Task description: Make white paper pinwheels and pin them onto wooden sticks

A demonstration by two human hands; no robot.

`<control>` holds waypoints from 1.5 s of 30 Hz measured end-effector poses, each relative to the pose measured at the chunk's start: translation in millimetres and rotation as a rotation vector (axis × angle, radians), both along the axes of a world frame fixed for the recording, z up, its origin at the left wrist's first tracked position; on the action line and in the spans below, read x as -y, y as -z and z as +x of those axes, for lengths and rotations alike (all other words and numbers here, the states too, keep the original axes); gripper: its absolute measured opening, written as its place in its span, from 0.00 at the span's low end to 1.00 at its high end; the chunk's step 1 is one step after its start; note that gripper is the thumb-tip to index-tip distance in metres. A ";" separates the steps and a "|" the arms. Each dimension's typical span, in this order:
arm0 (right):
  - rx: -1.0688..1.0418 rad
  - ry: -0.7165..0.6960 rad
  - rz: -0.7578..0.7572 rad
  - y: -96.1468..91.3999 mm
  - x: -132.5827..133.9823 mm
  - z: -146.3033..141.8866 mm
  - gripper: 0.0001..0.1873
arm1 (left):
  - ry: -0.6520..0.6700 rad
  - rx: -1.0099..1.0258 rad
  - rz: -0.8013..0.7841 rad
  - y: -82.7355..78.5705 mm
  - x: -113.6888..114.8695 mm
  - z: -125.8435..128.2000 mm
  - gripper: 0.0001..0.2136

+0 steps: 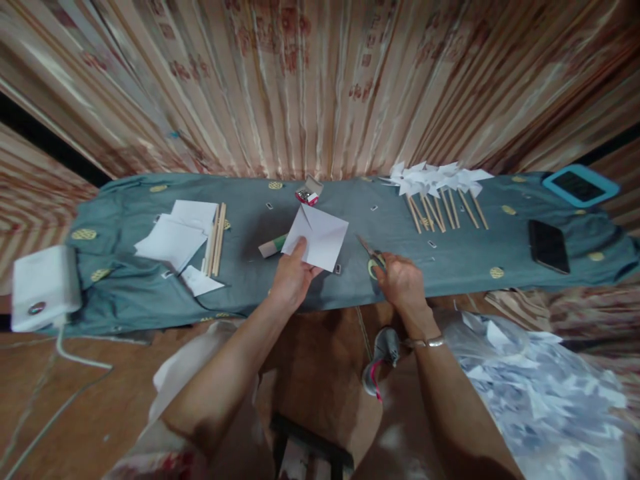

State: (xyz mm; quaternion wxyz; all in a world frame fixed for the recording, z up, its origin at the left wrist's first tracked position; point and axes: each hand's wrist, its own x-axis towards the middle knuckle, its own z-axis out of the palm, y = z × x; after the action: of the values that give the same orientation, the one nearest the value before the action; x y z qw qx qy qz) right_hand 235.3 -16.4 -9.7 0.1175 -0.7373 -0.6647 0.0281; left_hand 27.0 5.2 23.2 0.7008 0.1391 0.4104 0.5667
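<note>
My left hand (293,277) pinches a white folded square of paper (316,237) by its near corner and holds it over the teal-covered table (250,280). My right hand (400,280) is closed round the yellow-green handles of a pair of scissors (371,255), whose blades point up and left toward the paper. A glue stick (271,247) lies just left of the paper, partly hidden under it.
Left on the table lie white paper sheets (175,237) and wooden sticks (216,248). A small open box (309,192) sits at the back. Several paper pinwheels on sticks (440,193) lie right, then a black phone (549,245) and a blue-edged tablet (579,185). Paper scraps (540,393) cover the floor.
</note>
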 end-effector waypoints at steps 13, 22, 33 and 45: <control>-1.782 0.096 -0.289 -13.9 23.6 -42.5 0.21 | -0.063 0.027 0.049 -4.3 -11.4 -14.8 0.09; -1.626 -0.186 -0.517 -22.7 41.5 -56.4 0.30 | -0.032 0.044 -0.051 -8.1 -14.1 -25.8 0.10; -1.548 -0.122 -0.486 -15.8 39.6 -60.8 0.28 | 0.005 0.062 -0.052 -13.0 -6.8 -17.7 0.11; -1.538 -0.103 -0.477 -18.1 38.0 -60.3 0.27 | 0.016 0.057 -0.049 -12.3 -5.1 -15.2 0.15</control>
State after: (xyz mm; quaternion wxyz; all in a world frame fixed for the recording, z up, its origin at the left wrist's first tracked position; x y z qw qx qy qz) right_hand 175.1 -54.4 8.4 0.3801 -0.4851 -0.4069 0.6743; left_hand 11.8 10.3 35.4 0.7197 0.1090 0.4031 0.5546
